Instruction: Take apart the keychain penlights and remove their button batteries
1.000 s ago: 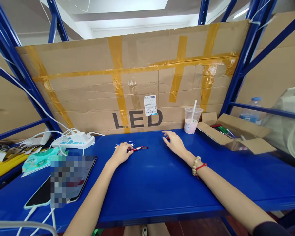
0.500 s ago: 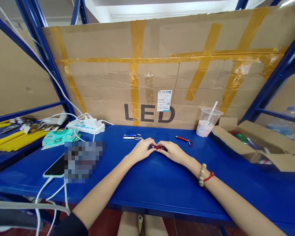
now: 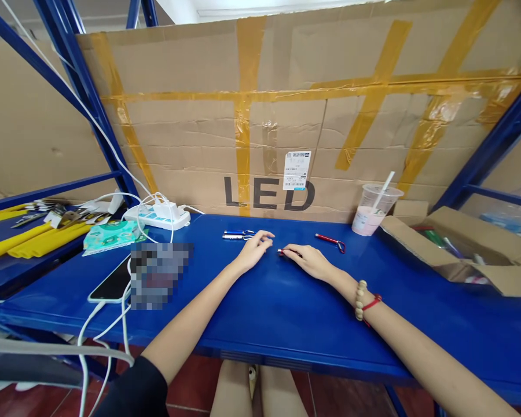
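My right hand [image 3: 311, 262] rests on the blue table, fingers closed around a small red keychain flashlight [image 3: 281, 252]. Its silvery tip pokes out on the left; the rest is hidden under the fingers. To the left, my left hand [image 3: 255, 250] is open and empty, fingers loosely curved, apart from the flashlight. Just beyond the left hand lie a blue keychain flashlight [image 3: 234, 232] and a silver keychain flashlight [image 3: 233, 237], side by side with carabiner clips. Another red keychain flashlight [image 3: 327, 238] with a clip lies beyond my right hand.
A plastic cup [image 3: 369, 217] with pink drink and straw stands at the back right, beside an open cardboard box [image 3: 421, 255]. On the left are a phone [image 3: 110, 284], white cables, a power strip [image 3: 173, 219] and a green packet [image 3: 110, 236]. Taped cardboard [image 3: 191, 145] walls the back.
My left hand has come off the red flashlight and moved away, its fingers lifting apart. My right hand keeps hold of it. The view has shifted slightly.
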`<state>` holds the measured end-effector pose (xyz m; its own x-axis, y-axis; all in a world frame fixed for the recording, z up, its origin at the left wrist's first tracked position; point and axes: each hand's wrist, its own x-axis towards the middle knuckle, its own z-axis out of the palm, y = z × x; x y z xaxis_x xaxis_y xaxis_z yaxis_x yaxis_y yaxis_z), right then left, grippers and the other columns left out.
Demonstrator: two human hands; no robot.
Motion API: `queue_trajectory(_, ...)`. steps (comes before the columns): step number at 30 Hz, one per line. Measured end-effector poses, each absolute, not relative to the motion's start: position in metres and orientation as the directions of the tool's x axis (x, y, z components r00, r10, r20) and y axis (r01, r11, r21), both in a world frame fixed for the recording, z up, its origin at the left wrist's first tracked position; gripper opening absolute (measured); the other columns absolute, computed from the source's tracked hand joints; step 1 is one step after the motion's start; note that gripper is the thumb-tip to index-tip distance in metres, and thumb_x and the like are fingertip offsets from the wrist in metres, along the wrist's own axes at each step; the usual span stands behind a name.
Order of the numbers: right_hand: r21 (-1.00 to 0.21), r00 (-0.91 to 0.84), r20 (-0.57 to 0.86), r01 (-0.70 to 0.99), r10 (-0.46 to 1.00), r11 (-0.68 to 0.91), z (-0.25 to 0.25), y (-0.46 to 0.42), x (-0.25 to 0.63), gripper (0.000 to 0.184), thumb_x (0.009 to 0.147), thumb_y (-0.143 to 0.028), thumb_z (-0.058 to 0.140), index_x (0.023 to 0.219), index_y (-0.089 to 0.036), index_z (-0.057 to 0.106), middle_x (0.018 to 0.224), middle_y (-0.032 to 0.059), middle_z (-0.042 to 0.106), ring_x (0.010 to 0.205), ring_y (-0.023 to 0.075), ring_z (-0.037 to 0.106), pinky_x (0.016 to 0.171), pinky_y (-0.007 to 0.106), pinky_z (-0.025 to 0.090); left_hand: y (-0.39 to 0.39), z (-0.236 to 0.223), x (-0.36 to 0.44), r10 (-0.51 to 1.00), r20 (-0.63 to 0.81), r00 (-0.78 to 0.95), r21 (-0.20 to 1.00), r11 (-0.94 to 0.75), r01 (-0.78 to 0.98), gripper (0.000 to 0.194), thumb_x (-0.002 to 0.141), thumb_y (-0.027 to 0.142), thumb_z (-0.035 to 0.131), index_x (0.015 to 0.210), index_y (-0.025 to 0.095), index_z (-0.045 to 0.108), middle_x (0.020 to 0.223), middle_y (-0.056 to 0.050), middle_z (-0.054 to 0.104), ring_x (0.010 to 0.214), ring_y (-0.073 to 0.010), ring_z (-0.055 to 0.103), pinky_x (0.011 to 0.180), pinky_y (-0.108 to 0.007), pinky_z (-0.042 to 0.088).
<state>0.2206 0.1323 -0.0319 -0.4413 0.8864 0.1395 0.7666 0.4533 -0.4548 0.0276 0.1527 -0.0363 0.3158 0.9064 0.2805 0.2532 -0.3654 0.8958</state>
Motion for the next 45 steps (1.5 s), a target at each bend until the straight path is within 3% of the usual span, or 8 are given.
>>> queue_trajectory(4,-0.495,-0.443,0.123,0.748,0.888,0.441,-0.029,0.13,0.219,0.04,0.086,-0.058,0.03,0.1,-0.034,0.058,0.103,-0.0081,0.059,0.093,0.0113,0.054,0.077,0.024,0.035,0.152,-0.029,0.03,0.97,0.106,0.22,0.992,-0.12,0.048,0.031,0.083,0.032,0.033,0.094,0.011,0.054,0.084,-0.005,0.055,0.064,-0.0103,0.047,0.061,-0.023,0.032)
queue_trajectory(9,-0.56,-0.432,0.126,0.712,0.893,0.424,-0.03,0.131,0.22,0.039,0.084,-0.058,0.034,0.095,-0.034,0.062,0.101,-0.01,0.06,0.094,0.0103,0.054,0.077,0.023,0.035,0.141,-0.017,0.036,0.945,-0.023,0.326,0.995,0.055,-0.087,0.039,0.083,0.04,0.033,0.098,0.011,0.056,0.094,-0.008,0.058,0.084,-0.0145,0.049,0.07,-0.024,0.031)
queue_trajectory(13,-0.575,-0.394,0.129,0.718,0.91,0.392,-0.033,0.135,0.221,0.04,0.082,-0.059,0.037,0.093,-0.032,0.064,0.097,-0.0079,0.061,0.089,0.011,0.054,0.074,0.024,0.035,0.137,-0.015,0.041,0.923,-0.027,0.383,0.991,0.075,-0.111,0.04,0.082,0.039,0.033,0.1,0.01,0.054,0.097,-0.009,0.058,0.094,-0.0176,0.049,0.076,-0.026,0.03)
queue_trajectory(20,-0.643,-0.389,0.169,0.653,0.906,0.4,-0.036,0.141,0.222,0.041,0.081,-0.058,0.039,0.095,-0.03,0.065,0.1,-0.0064,0.061,0.092,0.0118,0.055,0.078,0.023,0.036,0.138,-0.013,0.041,0.981,-0.049,0.189,0.995,0.065,-0.08,0.039,0.08,0.038,0.029,0.092,0.01,0.054,0.098,-0.011,0.057,0.096,-0.0187,0.047,0.077,-0.026,0.031)
queue_trajectory(33,-0.679,-0.294,0.21,0.642,0.932,0.355,-0.032,0.136,0.22,0.047,0.072,-0.063,0.048,0.088,-0.023,0.068,0.088,0.0002,0.063,0.079,0.0129,0.057,0.07,0.023,0.039,0.136,-0.018,0.045,0.989,0.007,0.147,0.998,0.002,-0.06,0.035,0.077,0.034,0.03,0.087,0.011,0.054,0.092,-0.008,0.059,0.09,-0.0173,0.049,0.078,-0.027,0.03)
queue_trajectory(39,-0.706,-0.284,0.237,0.607,0.929,0.366,-0.032,0.136,0.222,0.04,0.075,-0.057,0.049,0.088,-0.024,0.067,0.092,-0.0025,0.063,0.085,0.0114,0.057,0.075,0.023,0.04,0.133,-0.012,0.046,0.987,-0.033,0.159,0.976,0.066,-0.21,0.031,0.078,0.031,0.032,0.086,0.009,0.053,0.083,-0.009,0.058,0.077,-0.015,0.051,0.066,-0.024,0.032)
queue_trajectory(45,-0.727,-0.352,0.272,0.535,0.896,0.431,-0.034,0.137,0.222,0.041,0.078,-0.054,0.047,0.097,-0.023,0.066,0.1,-0.0004,0.061,0.093,0.0125,0.056,0.082,0.023,0.041,0.133,-0.012,0.041,0.986,-0.017,0.164,0.973,0.054,-0.226,0.032,0.08,0.035,0.033,0.09,0.009,0.05,0.078,-0.006,0.056,0.068,-0.0142,0.055,0.064,-0.024,0.033)
